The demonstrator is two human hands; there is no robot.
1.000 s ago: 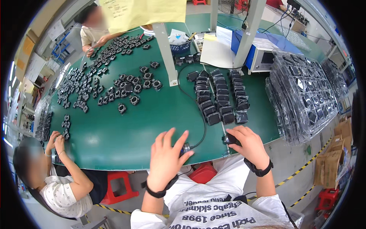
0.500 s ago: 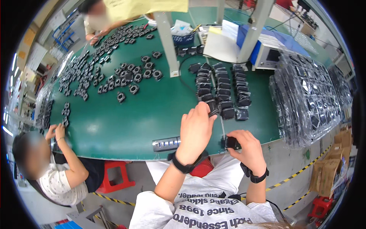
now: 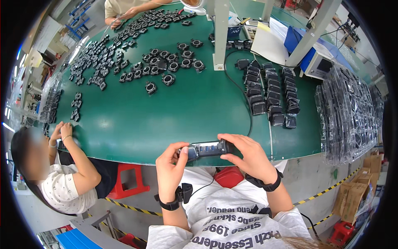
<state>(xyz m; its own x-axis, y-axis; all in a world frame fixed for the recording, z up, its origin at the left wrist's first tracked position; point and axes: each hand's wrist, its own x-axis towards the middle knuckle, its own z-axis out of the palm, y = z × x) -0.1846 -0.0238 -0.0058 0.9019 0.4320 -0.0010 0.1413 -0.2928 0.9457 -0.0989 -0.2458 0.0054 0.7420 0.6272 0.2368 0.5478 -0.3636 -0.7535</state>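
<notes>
My left hand (image 3: 171, 167) is closed, with thumb and fingers gripping a small black square device (image 3: 192, 152) with a glossy face. It is held over the left end of a USB hub (image 3: 210, 148), a grey bar with several blue ports lying near the table's front edge. At the hub's right end my right hand (image 3: 249, 157) is closed with thumb and fingers around a dark blocky piece (image 3: 226, 147). Whether that piece touches the hub, I cannot tell. Black bands with small boxes are strapped on both my wrists.
Three columns of black square devices (image 3: 273, 93) stand right of a cable (image 3: 248, 97). Stacked clear trays (image 3: 346, 112) fill the right end. Many round-faced black parts (image 3: 151, 68) spread over the green table (image 3: 137, 120). Metal posts (image 3: 221, 37) rise at the back. Co-workers sit left and far.
Both hands have moved to the hub, the left one coming down and left from the columns, the right one shifting left. My view has turned somewhat, shifting the table's contents right.
</notes>
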